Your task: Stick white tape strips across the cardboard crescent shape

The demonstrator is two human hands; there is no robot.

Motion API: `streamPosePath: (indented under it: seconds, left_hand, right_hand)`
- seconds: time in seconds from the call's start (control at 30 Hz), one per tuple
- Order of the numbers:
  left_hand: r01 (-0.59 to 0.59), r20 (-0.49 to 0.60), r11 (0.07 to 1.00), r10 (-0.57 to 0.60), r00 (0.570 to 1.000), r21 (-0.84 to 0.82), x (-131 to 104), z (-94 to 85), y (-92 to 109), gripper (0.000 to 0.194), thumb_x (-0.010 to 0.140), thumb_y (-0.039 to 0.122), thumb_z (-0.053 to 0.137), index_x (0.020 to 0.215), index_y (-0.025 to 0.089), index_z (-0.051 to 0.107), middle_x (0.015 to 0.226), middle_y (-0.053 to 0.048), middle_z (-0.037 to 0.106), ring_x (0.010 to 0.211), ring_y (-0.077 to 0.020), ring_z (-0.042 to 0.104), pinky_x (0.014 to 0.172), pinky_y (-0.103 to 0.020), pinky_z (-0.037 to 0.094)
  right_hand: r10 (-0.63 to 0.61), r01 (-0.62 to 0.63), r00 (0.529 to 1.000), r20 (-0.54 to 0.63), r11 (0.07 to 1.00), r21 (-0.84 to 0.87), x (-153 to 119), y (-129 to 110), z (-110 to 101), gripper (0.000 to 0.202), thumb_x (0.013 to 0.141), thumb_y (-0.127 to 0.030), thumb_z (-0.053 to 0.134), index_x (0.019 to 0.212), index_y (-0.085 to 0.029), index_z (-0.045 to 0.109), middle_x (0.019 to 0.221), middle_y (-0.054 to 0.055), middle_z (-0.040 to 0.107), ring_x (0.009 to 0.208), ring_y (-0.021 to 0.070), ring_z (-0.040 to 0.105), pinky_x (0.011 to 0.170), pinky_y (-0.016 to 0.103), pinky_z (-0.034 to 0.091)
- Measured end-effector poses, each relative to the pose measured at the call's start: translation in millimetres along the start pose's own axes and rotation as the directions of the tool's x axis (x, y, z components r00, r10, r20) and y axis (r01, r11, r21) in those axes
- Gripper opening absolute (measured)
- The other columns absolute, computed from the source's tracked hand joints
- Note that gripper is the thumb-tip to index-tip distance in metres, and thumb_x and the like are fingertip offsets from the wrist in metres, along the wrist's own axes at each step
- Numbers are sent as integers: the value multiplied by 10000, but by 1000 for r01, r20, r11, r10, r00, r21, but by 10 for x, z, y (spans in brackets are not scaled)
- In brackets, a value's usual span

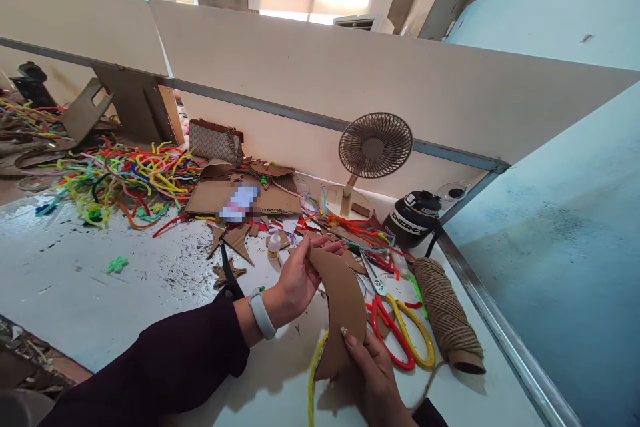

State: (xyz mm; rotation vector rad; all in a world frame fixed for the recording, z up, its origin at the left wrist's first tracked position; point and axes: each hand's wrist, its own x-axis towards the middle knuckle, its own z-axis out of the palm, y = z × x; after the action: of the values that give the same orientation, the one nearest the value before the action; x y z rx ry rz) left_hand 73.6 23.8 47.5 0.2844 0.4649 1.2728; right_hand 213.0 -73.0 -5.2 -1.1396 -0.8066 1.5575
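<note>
A curved, crescent-like piece of cardboard (pixel 345 290) is held above the white table between both hands. My left hand (pixel 299 277) grips its upper end, fingers behind it and a grey band on the wrist. Lower down, my right hand (pixel 373 360) pinches the lower part, thumb on the front face. A yellow pipe cleaner (pixel 315 373) runs along the lower inner edge and hangs below. Right of the cardboard lie scissors (pixel 395 323) with one red and one yellow handle. A small glue bottle (pixel 273 245) stands just beyond my left hand.
A twine spool (pixel 447 313) lies at right, near a black jug (pixel 413 217) and a small fan (pixel 375 147). Colourful pipe cleaners (pixel 135 177) heap at left. Cardboard scraps (pixel 280 200), a phone (pixel 240 203), a cardboard star (pixel 229 272) and a handbag (pixel 215 140) are farther back.
</note>
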Motion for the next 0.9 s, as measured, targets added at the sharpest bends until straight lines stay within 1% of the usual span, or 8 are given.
streamPosePath:
  seconds: [0.07, 0.27, 0.4, 0.5, 0.6, 0.73, 0.8, 0.9]
  left_hand:
    - [24, 17, 1000, -24, 1000, 0, 2, -2, 8, 383, 961, 432, 430, 991, 123, 656, 952, -147, 764, 965, -245, 703, 908, -377, 501]
    - [-18, 35, 989, 13, 999, 146, 58, -82, -41, 376, 942, 413, 477, 954, 108, 696, 961, -150, 761, 956, -244, 694, 863, -337, 498]
    - [29, 39, 993, -34, 999, 113, 77, -100, 6, 391, 931, 465, 482, 1063, 153, 678, 931, -108, 766, 870, -207, 709, 823, -313, 505]
    - [65, 8, 994, -66, 998, 89, 102, -118, 56, 510, 934, 535, 407, 968, 121, 704, 840, -124, 759, 762, -199, 710, 770, -305, 514]
    - [14, 30, 992, -18, 999, 126, 133, -151, 66, 463, 927, 497, 450, 970, 118, 712, 880, -121, 761, 805, -199, 707, 775, -302, 518]
    - [-75, 55, 961, 63, 997, 265, 170, -205, 40, 263, 872, 370, 598, 931, 143, 717, 868, -89, 767, 801, -191, 707, 785, -300, 528]
    - [-102, 65, 925, 84, 994, 366, 192, -227, 39, 257, 846, 379, 627, 899, 143, 715, 823, -90, 765, 767, -203, 710, 784, -322, 535]
    - [-184, 131, 808, 133, 982, 560, 215, -236, 85, 324, 837, 451, 607, 875, 147, 712, 823, -99, 761, 780, -234, 713, 755, -345, 544]
  right_hand:
    - [0, 0, 1000, -10, 1000, 14, 14, 3, -14, 418, 662, -464, 807, 933, -166, 697, 735, 47, 703, 513, 145, 573, 465, 249, 468]
    - [1, -1, 1000, 6, 1000, -16, 37, -21, -28, 428, 670, -479, 795, 949, -167, 700, 830, 70, 730, 607, 187, 635, 506, 273, 502]
    - [-27, 29, 997, -76, 999, 20, 57, -88, -14, 458, 626, -475, 821, 954, -179, 701, 875, 66, 741, 700, 217, 662, 578, 301, 538]
    - [-79, 83, 991, -105, 996, 35, 73, -130, -3, 427, 633, -473, 815, 912, -168, 704, 835, 62, 738, 697, 213, 661, 601, 306, 539]
    - [-107, 112, 989, -105, 993, 43, 82, -150, 11, 425, 646, -465, 807, 929, -164, 707, 875, 69, 745, 750, 219, 675, 663, 315, 546]
    - [-148, 154, 975, -167, 988, 23, 119, -183, -8, 411, 644, -465, 808, 915, -173, 708, 883, 59, 746, 749, 204, 674, 639, 282, 540]
    - [-180, 184, 958, -222, 983, -6, 153, -233, -39, 400, 642, -470, 804, 901, -183, 701, 831, 40, 740, 674, 183, 659, 587, 268, 531]
    - [-223, 215, 935, -277, 975, -58, 203, -364, -93, 362, 674, -489, 765, 871, -198, 679, 707, 12, 707, 542, 162, 613, 498, 269, 505]
